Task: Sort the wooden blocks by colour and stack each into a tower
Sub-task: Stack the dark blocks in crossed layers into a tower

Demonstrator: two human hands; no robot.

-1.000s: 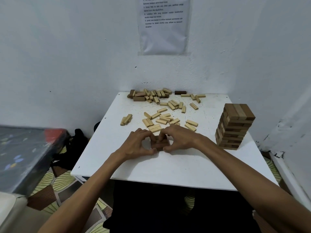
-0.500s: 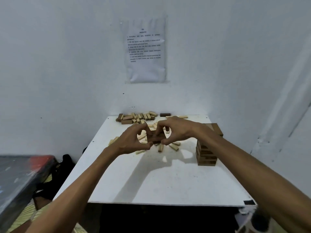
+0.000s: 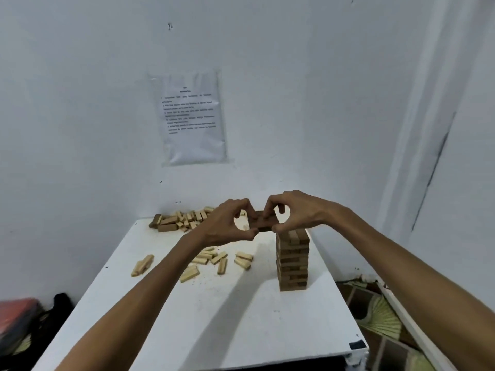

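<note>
- White table [image 3: 214, 330]: a dark-brown block tower [image 3: 292, 259] stands upright on it, many crosswise layers.
- Left of the tower's base: loose pale blocks [image 3: 214, 259] lie scattered flat.
- Level with the tower's top, just left of it: a small bundle of dark-brown blocks [image 3: 261, 222], held in the air.
- Left hand [image 3: 225, 223] pinches the bundle's left end, thumb under, fingers curled over.
- Right hand [image 3: 297, 212] pinches the right end likewise, directly over the tower's top; contact with the tower unclear.
- Behind and left of the tower, at the wall: heap of mixed blocks [image 3: 182, 219].
- Above the tower, to the left: printed sheet [image 3: 194, 117] on the wall, text unreadable.
</note>
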